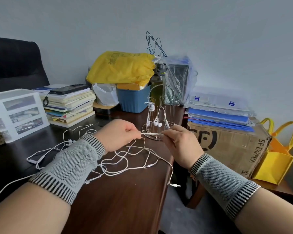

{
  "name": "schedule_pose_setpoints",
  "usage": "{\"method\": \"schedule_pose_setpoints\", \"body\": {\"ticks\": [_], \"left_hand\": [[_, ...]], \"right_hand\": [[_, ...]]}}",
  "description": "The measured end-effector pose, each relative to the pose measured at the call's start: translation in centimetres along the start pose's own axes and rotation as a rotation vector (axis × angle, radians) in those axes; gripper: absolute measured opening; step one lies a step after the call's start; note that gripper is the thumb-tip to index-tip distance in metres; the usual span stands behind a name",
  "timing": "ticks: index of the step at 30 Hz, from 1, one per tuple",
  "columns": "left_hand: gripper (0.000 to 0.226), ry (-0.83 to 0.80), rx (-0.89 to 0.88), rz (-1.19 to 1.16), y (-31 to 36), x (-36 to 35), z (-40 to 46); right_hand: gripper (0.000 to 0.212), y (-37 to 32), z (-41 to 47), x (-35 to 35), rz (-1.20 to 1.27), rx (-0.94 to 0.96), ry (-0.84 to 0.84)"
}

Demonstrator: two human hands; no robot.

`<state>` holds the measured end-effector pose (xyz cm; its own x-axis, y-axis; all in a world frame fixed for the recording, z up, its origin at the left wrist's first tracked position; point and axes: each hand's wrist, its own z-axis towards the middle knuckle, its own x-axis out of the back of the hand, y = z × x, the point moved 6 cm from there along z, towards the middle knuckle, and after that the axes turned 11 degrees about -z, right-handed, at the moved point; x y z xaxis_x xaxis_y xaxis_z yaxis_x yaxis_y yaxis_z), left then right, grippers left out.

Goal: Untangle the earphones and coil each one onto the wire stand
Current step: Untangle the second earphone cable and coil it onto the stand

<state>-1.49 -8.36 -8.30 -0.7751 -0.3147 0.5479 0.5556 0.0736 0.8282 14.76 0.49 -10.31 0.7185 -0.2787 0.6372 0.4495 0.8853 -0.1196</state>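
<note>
Seen from the head camera, a person's left hand (120, 134) and right hand (179, 142) each pinch one end of a short, taut stretch of white earphone cable (151, 133) above a dark wooden desk (125, 191). More tangled earphones (125, 159) sprawl across the desk beneath both wrists. Just behind the hands stands the wire stand (159, 115), with white earphones (150, 114) already hanging from it. A cardboard box (230, 147) sits to the right.

White earphones (125, 154) lie on a dark brown desk (125, 200); grey wristbands (71, 164) carry black-and-white striped edges; a yellow bag (120, 68) tops a blue bin (134, 100).
</note>
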Motion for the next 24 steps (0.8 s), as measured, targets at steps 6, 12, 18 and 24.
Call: {"method": "schedule_pose_setpoints", "body": {"ticks": [6, 12, 18, 24], "left_hand": [[0.026, 0.052, -0.017, -0.001, -0.4, 2.7, -0.4], [0.011, 0.19, -0.013, -0.113, -1.7, 5.1, -0.6], [0.007, 0.234, -0.006, -0.203, -1.4, 5.9, -1.0], [0.006, 0.135, -0.136, -0.022, 2.3, 2.6, -1.5]], "right_hand": [[0.017, 3.0, -0.3, 1.5, 0.019, -0.283, -0.008], [0.022, 6.9, -1.2, 0.8, 0.433, -0.682, -0.012], [0.014, 8.0, -1.9, 0.3, 0.557, -0.822, -0.031], [0.029, 6.2, -1.7, 1.8, 0.298, -0.633, -0.138]]}}
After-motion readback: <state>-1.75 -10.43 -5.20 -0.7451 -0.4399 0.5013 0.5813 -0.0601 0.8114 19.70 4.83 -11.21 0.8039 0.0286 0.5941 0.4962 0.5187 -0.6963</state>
